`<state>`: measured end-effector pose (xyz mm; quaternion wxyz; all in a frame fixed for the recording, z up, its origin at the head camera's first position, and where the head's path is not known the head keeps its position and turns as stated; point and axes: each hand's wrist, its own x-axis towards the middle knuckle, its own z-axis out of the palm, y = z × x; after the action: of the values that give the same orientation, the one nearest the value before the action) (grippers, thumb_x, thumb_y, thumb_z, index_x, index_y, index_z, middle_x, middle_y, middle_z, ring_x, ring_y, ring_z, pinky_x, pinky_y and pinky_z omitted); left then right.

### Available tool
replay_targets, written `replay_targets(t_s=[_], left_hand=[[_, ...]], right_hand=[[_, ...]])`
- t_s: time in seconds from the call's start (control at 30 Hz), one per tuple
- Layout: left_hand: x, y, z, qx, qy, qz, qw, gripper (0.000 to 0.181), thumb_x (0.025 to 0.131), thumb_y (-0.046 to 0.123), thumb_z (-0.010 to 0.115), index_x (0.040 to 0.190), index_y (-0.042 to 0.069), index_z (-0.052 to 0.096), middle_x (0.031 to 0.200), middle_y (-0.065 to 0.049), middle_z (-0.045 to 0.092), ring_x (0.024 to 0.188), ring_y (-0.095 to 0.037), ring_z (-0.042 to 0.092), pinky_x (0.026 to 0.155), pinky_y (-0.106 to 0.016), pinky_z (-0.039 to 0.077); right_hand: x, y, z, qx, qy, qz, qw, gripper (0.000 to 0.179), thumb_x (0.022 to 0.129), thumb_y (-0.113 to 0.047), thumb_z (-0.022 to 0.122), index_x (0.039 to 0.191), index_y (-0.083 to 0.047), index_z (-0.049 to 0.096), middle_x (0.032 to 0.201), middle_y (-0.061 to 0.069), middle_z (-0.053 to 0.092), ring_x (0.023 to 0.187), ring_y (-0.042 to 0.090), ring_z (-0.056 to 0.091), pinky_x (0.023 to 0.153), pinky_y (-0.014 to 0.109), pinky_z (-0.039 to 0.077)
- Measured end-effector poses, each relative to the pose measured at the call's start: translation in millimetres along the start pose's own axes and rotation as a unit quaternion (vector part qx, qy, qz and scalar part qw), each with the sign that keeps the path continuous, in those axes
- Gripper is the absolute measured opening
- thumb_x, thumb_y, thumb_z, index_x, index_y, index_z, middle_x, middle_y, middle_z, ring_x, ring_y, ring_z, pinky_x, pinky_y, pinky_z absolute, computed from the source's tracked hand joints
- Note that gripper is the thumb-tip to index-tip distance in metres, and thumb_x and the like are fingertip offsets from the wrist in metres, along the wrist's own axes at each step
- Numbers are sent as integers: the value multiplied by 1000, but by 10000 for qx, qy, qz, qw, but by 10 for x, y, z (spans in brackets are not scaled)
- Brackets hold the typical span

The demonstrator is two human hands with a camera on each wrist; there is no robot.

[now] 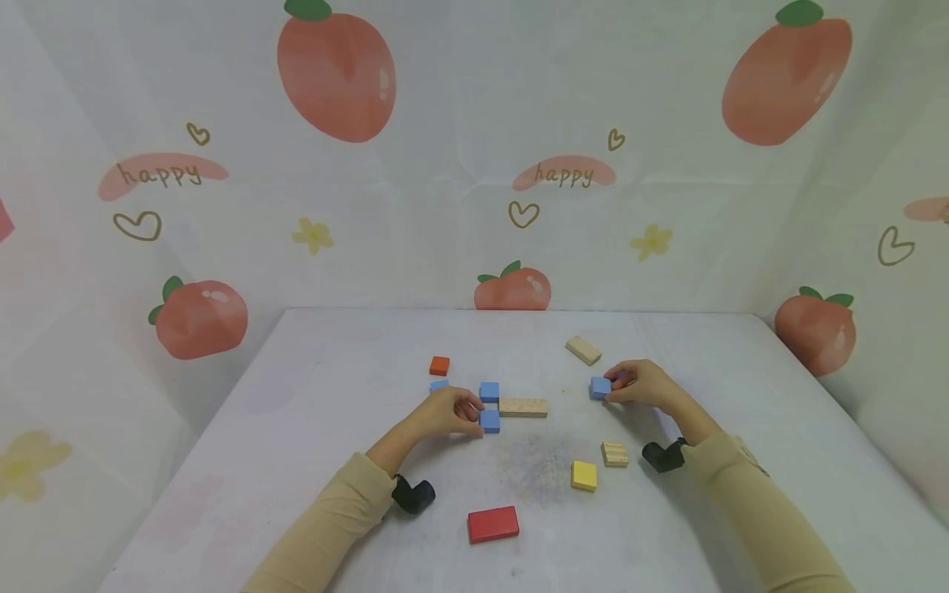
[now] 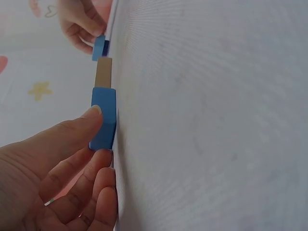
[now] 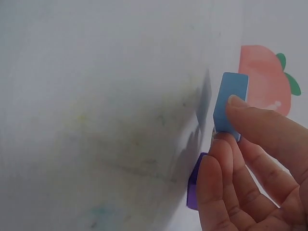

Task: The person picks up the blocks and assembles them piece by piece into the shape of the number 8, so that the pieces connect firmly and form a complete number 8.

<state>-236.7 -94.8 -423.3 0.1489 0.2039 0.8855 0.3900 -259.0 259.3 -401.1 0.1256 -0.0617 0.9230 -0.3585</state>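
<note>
My left hand (image 1: 446, 412) pinches a blue block (image 1: 489, 422) on the table, with the thumb against one side in the left wrist view. Just behind it sits another blue block (image 1: 489, 392), and a long plain wooden block (image 1: 523, 408) extends to the right of the two. Over on the right, my right hand (image 1: 643, 385) holds a third blue block (image 1: 600, 388) between thumb and fingers. The right wrist view shows this blue block (image 3: 231, 103) above its shadow, and a purple block (image 3: 193, 185) partly hidden by the fingers.
Behind my left hand lie a partly covered blue block (image 1: 440, 385) and an orange-red block (image 1: 440, 366). A wooden block (image 1: 583, 350) is at the back right. Nearer are a grooved wooden block (image 1: 614, 454), a yellow block (image 1: 584, 475) and a red block (image 1: 493, 525).
</note>
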Motion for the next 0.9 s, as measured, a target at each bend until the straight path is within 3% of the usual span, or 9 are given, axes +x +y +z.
replay_targets(t_s=[0.4,0.9], left_hand=[[14,-3,6,-79,35,-81,9999,31,73,15,78,101,5,67,82,-3,66,73,-9,55,67,-20,45],[14,-3,4,-89,23,-37,10000,31,74,14,78,101,3,66,83,-4,66,73,-9,54,66,-19,44]], right_hand=[[36,-124,37,-69,-117,10,9999,39,79,-13,72,112,3,60,87,8,62,78,15,52,67,24,43],[106,-308,149,-66,-283,-484,9984,37,76,-10,74,108,4,61,84,9,63,73,11,52,64,23,44]])
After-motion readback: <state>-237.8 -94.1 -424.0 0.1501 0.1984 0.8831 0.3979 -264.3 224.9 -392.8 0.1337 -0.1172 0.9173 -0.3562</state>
